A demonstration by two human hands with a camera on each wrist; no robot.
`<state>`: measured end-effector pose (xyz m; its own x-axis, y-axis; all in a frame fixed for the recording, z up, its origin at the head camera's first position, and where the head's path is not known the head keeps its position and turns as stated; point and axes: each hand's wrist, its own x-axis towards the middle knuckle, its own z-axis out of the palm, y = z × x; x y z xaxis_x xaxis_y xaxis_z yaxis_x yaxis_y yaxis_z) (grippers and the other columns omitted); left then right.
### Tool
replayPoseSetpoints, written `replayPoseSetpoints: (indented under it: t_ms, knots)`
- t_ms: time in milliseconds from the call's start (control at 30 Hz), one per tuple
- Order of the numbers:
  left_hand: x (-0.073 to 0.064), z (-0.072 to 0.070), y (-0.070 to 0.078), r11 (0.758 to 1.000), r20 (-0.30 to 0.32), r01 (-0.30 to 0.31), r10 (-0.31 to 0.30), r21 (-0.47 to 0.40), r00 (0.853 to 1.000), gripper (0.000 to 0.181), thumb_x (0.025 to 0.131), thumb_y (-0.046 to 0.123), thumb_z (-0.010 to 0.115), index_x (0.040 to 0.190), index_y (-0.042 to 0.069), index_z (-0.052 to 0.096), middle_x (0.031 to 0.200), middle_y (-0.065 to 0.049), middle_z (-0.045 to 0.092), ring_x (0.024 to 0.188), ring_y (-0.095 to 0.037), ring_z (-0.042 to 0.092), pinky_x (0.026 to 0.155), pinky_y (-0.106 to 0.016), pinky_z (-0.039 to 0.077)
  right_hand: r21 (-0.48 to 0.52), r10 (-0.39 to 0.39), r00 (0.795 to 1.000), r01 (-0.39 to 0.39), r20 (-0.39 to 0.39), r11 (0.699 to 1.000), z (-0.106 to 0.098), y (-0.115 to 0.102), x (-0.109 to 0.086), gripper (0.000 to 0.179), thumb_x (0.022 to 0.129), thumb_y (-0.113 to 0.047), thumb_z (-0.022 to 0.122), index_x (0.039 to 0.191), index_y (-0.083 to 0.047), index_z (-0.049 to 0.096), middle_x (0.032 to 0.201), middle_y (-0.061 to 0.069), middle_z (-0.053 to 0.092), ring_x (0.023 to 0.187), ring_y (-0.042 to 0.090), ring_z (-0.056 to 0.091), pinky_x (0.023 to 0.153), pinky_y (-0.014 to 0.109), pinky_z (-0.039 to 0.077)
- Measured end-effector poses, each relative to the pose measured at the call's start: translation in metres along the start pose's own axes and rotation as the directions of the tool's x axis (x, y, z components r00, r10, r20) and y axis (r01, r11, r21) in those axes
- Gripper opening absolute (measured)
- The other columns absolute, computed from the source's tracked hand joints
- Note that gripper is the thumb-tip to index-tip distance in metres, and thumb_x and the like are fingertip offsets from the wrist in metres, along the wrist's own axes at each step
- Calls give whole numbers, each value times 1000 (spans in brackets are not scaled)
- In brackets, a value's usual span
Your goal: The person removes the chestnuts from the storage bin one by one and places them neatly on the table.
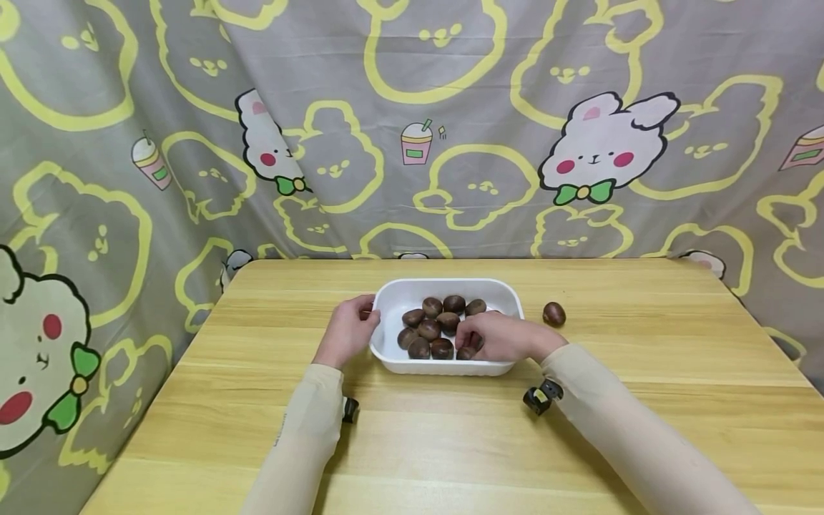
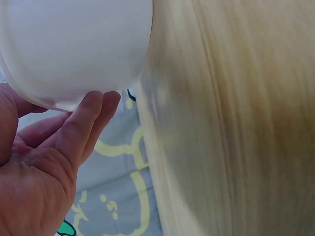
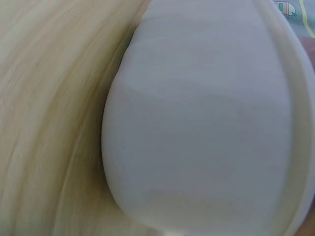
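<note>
Long beige sleeves [image 1: 634, 429], small dark lettering [image 1: 280, 430] along the left one, black devices [image 1: 543, 397] at both wrists.

My spot is a curtained-off nook; whether it belongs to a home, a studio or some other room, I can't tell. A grey fabric curtain [image 1: 393, 193] hangs in folds from nine o'clock through twelve to three, printed with yellow animal outlines, a bow-tied white rabbit [image 1: 605, 146] at one o'clock and a drink cup [image 1: 416, 145] at twelve. Inside it stands my wood-grained worktop [image 1: 438, 443], its far edge near the cloth.
</note>
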<state>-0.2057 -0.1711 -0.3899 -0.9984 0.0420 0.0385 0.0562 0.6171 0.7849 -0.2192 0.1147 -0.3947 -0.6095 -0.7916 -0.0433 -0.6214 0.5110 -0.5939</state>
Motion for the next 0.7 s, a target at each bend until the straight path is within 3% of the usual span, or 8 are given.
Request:
replayPoseSetpoints:
  t_ms: [333, 700]
  knots:
    - [1, 0, 0, 1000, 1, -15, 15, 5, 1000, 32, 97, 7, 59, 128, -3, 61, 109, -17, 67, 100, -27, 64, 84, -38, 54, 157, 68, 995, -57, -66, 986, -5, -4, -6, 24, 82, -14, 79, 102, -10, 66, 84, -6, 64, 78, 11, 62, 73, 29, 52]
    - [1, -2, -1, 1000, 6, -20, 20, 12, 1000, 31, 96, 8, 61, 125, -2, 64, 107, -16, 68, 99, -27, 64, 85, -39, 53, 356, 165, 965, -83, -206, 931, -28, 5, -20, 33, 81, -20, 81, 110, -10, 68, 100, 2, 65, 94, 22, 58, 85, 42, 46]
